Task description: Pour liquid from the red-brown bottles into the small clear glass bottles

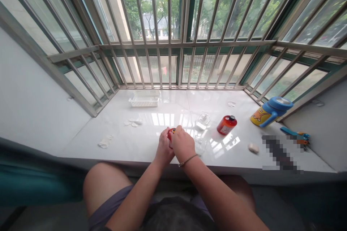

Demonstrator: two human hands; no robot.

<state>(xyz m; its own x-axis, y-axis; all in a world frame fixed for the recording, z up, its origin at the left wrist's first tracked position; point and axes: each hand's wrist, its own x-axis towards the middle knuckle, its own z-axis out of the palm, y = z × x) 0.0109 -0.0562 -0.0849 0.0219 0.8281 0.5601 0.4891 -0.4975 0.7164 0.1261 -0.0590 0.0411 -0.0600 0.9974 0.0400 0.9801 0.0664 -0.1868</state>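
Note:
Both hands meet over the front middle of the white ledge, around a small red object point(170, 135) with a dark and yellowish patch at its top. My left hand point(164, 148) is wrapped round its side. Curled over the top from the right is my right hand point(183, 143), its fingertips pressed near the patch. Most of the object is hidden, so its exact kind cannot be made out. Just right of the hands lie a clear plastic container point(202, 121) and another clear plastic piece point(200, 145). A red bottle point(226, 126) with a black cap stands farther right.
A white perforated basket point(144, 100) sits by the barred window. Crumpled white tissues point(105, 142) lie on the left. To the right are a blue and yellow mug point(271, 112), a small beige lump point(253, 148) and a blue-handled item point(295, 133) beside a pixelated dark area.

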